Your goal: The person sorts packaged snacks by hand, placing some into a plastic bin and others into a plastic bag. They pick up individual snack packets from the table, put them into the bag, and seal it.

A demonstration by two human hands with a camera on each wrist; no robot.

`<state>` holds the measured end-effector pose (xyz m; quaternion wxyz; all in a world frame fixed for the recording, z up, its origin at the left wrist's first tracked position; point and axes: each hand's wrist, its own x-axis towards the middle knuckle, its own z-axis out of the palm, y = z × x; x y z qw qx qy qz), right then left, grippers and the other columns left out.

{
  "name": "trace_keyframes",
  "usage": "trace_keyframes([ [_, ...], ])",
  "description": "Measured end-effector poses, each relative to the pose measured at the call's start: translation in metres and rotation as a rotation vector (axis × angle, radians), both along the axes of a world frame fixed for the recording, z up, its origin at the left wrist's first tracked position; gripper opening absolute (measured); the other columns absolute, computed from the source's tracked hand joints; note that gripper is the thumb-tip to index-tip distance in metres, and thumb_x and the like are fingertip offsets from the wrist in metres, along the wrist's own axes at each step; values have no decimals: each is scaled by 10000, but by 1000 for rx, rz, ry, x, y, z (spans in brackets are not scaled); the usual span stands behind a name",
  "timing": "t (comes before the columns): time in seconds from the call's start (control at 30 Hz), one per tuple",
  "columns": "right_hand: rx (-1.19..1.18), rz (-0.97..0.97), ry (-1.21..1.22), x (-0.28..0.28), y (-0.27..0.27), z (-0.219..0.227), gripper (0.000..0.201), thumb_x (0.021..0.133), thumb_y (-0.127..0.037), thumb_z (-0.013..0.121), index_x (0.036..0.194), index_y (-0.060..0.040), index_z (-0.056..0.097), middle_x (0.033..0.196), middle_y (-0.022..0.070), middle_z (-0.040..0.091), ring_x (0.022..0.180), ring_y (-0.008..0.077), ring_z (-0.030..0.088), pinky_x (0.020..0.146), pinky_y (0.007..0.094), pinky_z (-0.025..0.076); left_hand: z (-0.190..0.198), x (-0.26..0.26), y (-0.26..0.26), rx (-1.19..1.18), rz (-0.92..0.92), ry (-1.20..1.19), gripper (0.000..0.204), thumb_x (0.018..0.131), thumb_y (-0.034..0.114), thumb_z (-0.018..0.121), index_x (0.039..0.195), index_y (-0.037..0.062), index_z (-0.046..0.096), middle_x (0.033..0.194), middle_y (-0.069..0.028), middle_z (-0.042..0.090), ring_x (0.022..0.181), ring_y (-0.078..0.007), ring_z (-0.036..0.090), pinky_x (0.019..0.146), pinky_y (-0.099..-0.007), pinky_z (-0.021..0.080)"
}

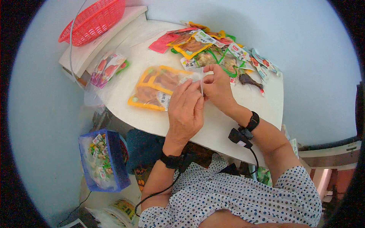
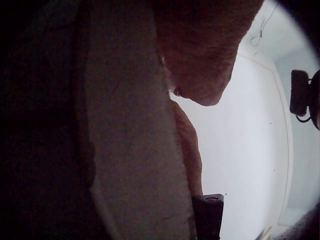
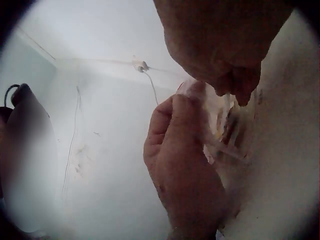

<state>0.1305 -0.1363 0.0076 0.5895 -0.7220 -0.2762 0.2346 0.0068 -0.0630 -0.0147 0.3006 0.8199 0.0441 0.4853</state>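
In the head view a clear bag (image 1: 193, 75) holding yellow-edged food packets (image 1: 152, 85) lies on the white table. The left hand (image 1: 185, 114) rests over its right part, fingers stretched toward the bag's edge. At that edge the right hand (image 1: 218, 89) pinches the plastic between thumb and fingers. In the right wrist view both hands, one above (image 3: 220, 45) and one below (image 3: 182, 155), meet at the clear plastic. The left wrist view is dark, with part of a hand (image 2: 200, 55) showing.
A pile of colourful food packets (image 1: 205, 49) lies at the back, with a dark drumstick (image 1: 249, 80) on its right. Another bagged packet (image 1: 108, 68) lies left, below a red basket (image 1: 93, 22). A blue box (image 1: 122, 163) of packets stands below the table.
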Motion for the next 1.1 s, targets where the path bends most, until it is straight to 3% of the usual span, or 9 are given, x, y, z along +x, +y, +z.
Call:
trace_keyframes([
  [0.1, 11, -9, -220, -2, 0, 2, 525, 777, 32, 638, 1253, -20, 422, 649, 90, 637, 488, 153, 601, 412, 295, 470, 1, 0, 0, 12, -20, 13, 89, 865, 20, 577, 945, -13, 599, 1120, -197, 650, 1115, -407, 590, 957, -473, 457],
  [0.2, -60, -37, -290, -1, 1, 2, 563, 768, 13, 643, 1287, -20, 429, 634, 111, 628, 505, 170, 609, 454, 326, 476, -2, 3, 0, 8, -54, 3, 54, 833, 14, 590, 884, -2, 581, 1108, -186, 647, 1096, -389, 587, 947, -472, 452],
  [0.3, -81, -24, -395, 5, 0, -9, 489, 767, -29, 651, 1232, -35, 501, 656, 142, 631, 555, 221, 629, 504, 363, 483, -3, 2, 1, 19, -93, -2, 54, 809, 8, 596, 858, 3, 575, 1096, -180, 647, 1082, -379, 590, 938, -469, 451],
  [0.4, -137, -23, -470, 7, -2, -12, 447, 763, -42, 702, 1187, -41, 560, 627, 36, 598, 574, 82, 545, 519, 272, 428, -3, -1, 0, 28, -124, -3, 68, 798, 2, 598, 863, 4, 579, 1088, -180, 648, 1070, -379, 597, 932, -465, 457],
  [0.5, -172, 11, -650, 13, -4, -16, 382, 759, -61, 711, 1124, -36, 600, 641, 61, 606, 582, 111, 555, 537, 282, 438, -3, -2, 1, 35, -128, -3, 82, 790, 1, 602, 870, 2, 586, 1074, -180, 649, 1061, -378, 602, 921, -460, 465],
  [0.6, -218, 101, -626, 17, -9, -7, 374, 740, -74, 635, 1113, -74, 616, 739, 157, 656, 681, 317, 648, 638, 413, 502, -4, -4, 1, 32, -81, -6, 94, 784, 3, 609, 876, -1, 592, 1058, -179, 650, 1045, -375, 610, 904, -452, 477],
  [0.8, -262, 321, -642, 27, -15, 3, 333, 741, -104, 656, 1070, -69, 623, 785, 157, 667, 741, 330, 654, 666, 428, 506, -6, -4, 0, 33, -29, -40, 113, 770, -2, 617, 880, -8, 595, 1026, -176, 657, 1013, -371, 625, 870, -441, 495],
  [1.1, -256, 329, -747, 31, -18, 3, 240, 760, -171, 709, 944, -64, 599, 767, 127, 648, 730, 313, 647, 644, 433, 496, -3, -5, 0, 45, -60, -53, 94, 771, -8, 607, 862, -5, 585, 1029, -173, 662, 1003, -371, 629, 870, -440, 493],
])
